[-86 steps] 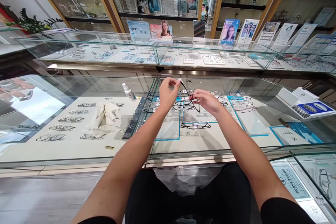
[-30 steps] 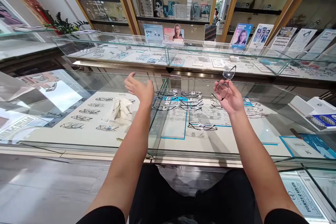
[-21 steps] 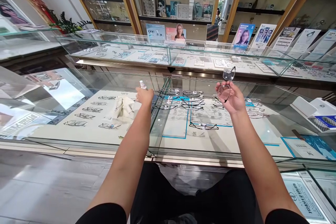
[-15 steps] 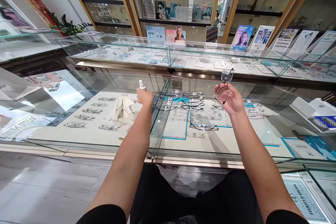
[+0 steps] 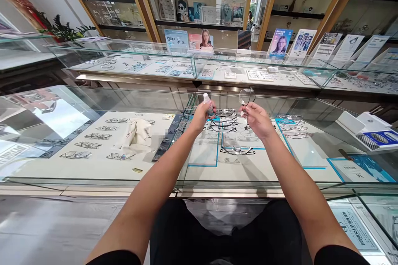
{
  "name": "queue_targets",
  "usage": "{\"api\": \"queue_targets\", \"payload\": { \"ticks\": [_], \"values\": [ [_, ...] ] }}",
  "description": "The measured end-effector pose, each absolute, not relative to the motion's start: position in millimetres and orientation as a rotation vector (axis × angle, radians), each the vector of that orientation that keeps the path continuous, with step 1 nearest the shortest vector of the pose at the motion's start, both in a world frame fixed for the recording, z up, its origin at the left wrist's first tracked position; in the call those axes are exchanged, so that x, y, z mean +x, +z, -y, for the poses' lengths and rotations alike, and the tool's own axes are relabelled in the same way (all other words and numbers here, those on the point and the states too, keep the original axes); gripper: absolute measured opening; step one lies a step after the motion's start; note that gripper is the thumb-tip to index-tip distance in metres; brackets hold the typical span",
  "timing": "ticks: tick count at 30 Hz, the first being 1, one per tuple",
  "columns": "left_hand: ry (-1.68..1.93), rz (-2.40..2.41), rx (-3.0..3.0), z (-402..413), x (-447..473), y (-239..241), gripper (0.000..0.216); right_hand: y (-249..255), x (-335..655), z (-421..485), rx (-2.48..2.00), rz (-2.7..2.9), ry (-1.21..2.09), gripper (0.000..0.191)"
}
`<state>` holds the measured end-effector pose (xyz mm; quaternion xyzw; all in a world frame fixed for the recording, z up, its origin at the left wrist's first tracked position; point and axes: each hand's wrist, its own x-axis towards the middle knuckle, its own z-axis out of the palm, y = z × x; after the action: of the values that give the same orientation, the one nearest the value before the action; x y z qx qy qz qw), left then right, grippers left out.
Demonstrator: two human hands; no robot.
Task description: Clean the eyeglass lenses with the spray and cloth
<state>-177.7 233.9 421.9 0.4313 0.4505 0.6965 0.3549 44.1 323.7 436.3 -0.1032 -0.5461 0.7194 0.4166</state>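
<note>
My left hand (image 5: 199,119) is wrapped round a small spray bottle (image 5: 206,98), whose white top points up above the fingers. Across from it, my right hand (image 5: 260,122) pinches a pair of thin-rimmed eyeglasses (image 5: 244,97), held up with a lens above the fingertips. Something small and white shows at those fingertips; I cannot make out what it is. The bottle and the glasses are a short gap apart, over the glass display counter (image 5: 199,183). Under my hands lie several rows of eyeglasses (image 5: 238,150). A crumpled cream cloth (image 5: 137,134) is to the left.
More eyeglasses (image 5: 88,145) lie at left near a small gold-coloured piece (image 5: 137,170). At right stands an open white box (image 5: 368,130). Behind is a second glass showcase (image 5: 139,76) topped with upright advertising cards (image 5: 280,42). Shelving stands at the back.
My left hand has moved right with the spray bottle, towards the glasses. My right hand has come left and turned the glasses. The view has shifted slightly.
</note>
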Motion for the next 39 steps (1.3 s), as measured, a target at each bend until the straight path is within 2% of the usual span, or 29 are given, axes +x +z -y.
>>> {"api": "queue_targets", "payload": {
  "ticks": [3,6,10,17,30,39],
  "values": [
    [1.595,-0.935,1.140,-222.8,-165.1,430.4,0.071,431.9,40.0,-320.2,-0.286,1.415,1.806,0.041],
    [1.498,-0.852,1.135,-216.8,-159.9,435.9,0.075,428.7,36.9,-316.0,-0.302,1.460,1.810,0.040],
    [1.559,-0.921,1.176,-219.3,-157.5,432.6,0.070,427.1,33.9,-310.1,-0.314,1.507,1.808,0.042],
    [1.592,-1.395,1.346,-228.8,-158.0,419.7,0.054,416.7,29.0,-306.1,-0.292,1.635,1.775,0.039],
    [1.486,-1.351,1.497,-225.5,-156.9,422.4,0.051,417.3,28.7,-305.3,-0.307,1.619,1.801,0.041],
    [1.155,-1.449,1.744,-218.1,-145.7,422.0,0.046,426.9,30.7,-310.3,-0.307,1.411,1.859,0.043]
  ]
}}
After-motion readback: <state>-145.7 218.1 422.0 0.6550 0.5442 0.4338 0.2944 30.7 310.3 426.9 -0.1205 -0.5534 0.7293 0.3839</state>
